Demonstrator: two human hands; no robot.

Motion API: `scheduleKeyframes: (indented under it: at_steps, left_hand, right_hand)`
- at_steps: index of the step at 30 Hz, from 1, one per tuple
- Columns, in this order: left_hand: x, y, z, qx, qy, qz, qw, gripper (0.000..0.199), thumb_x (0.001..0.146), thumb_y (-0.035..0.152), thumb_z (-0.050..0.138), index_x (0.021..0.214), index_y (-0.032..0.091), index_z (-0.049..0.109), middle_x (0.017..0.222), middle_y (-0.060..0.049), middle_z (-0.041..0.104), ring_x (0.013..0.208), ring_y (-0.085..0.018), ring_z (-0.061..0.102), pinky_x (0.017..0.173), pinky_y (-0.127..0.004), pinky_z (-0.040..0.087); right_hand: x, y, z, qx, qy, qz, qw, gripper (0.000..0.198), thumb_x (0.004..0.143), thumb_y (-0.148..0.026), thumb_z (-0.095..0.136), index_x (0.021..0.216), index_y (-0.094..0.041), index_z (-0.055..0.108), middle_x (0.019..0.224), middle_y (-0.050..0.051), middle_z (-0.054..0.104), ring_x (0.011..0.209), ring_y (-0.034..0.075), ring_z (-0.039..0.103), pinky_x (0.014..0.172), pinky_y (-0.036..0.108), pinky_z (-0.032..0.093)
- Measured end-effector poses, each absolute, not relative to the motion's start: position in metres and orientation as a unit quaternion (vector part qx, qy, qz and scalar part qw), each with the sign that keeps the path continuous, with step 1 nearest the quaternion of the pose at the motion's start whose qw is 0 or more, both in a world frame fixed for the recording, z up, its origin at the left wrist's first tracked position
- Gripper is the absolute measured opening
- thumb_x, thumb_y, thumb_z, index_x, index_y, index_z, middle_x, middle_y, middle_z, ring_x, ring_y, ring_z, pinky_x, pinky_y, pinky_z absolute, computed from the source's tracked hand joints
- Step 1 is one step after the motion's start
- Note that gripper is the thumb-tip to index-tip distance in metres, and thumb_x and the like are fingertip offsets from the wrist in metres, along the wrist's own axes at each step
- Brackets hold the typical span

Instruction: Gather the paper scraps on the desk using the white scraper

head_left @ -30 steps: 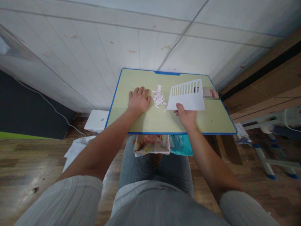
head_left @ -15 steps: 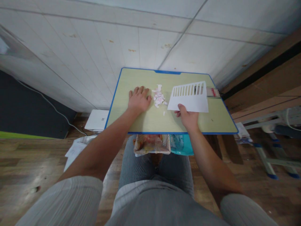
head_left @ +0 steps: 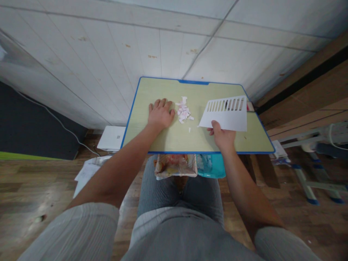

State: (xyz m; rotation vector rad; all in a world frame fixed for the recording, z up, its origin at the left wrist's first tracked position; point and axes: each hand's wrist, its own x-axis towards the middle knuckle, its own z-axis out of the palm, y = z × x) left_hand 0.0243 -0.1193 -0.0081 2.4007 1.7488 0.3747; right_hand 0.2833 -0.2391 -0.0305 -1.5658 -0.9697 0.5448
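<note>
While wood grain streaked the floor point(head_left: 57, 177) in the head view, the tabletop point(head_left: 176, 141) was smooth, pale yellow-green and rimmed in blue, set against a white panelled wall point(head_left: 122, 72). Torn, jagged paper scraps point(head_left: 183, 110), white with pinkish patches, lay in a loose heap mid-table. Just left of them the left hand point(head_left: 160, 115) lay palm down, its fingers a little apart. The right hand point(head_left: 224, 138) was clamped on the near edge of a white slotted sheet point(head_left: 228, 120), thumb on top. Stiff-looking, with a row of long openings along its far side, it covered the table's right part and partly hid a blurred item point(head_left: 250, 106). Below the near edge stood a bag-lined bin point(head_left: 193, 173) and a turquoise bin point(head_left: 218, 168), side by side
</note>
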Motion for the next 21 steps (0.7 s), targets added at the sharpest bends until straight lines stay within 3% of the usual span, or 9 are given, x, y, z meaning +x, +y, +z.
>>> scheduleKeyframes:
  at_steps: [5,14,21]
  left_hand:
    - [0.025,-0.121,-0.007,0.8,0.578,0.137,0.087,0.061,0.123,0.042,0.044,0.177,0.02,0.062,0.194,-0.013,0.048,0.178,-0.04,0.038,0.147,-0.066,0.028]
    - [0.024,-0.119,-0.012,0.796,0.577,0.154,0.102,0.058,0.126,0.047,0.04,0.176,0.027,0.063,0.195,-0.008,0.048,0.178,-0.038,0.035,0.148,-0.067,0.023]
    - [0.025,-0.119,-0.011,0.797,0.577,0.153,0.096,0.056,0.125,0.042,0.044,0.175,0.025,0.063,0.194,-0.01,0.049,0.177,-0.038,0.037,0.147,-0.067,0.024]
  right_hand:
    - [0.3,-0.273,-0.025,-0.679,-0.422,0.236,0.552,0.034,0.086,-0.055,0.082,0.071,-0.027,0.07,0.061,0.004,0.074,0.055,0.021,0.068,0.061,0.037,0.064]
    - [0.324,-0.323,-0.014,-0.661,-0.436,0.303,0.53,0.03,0.079,-0.041,0.089,0.066,-0.031,0.065,0.056,0.002,0.068,0.05,0.023,0.064,0.05,0.04,0.062]
    - [0.318,-0.315,-0.013,-0.648,-0.424,0.307,0.554,0.034,0.081,-0.049,0.091,0.069,-0.029,0.066,0.056,0.001,0.068,0.047,0.022,0.06,0.047,0.039,0.057]
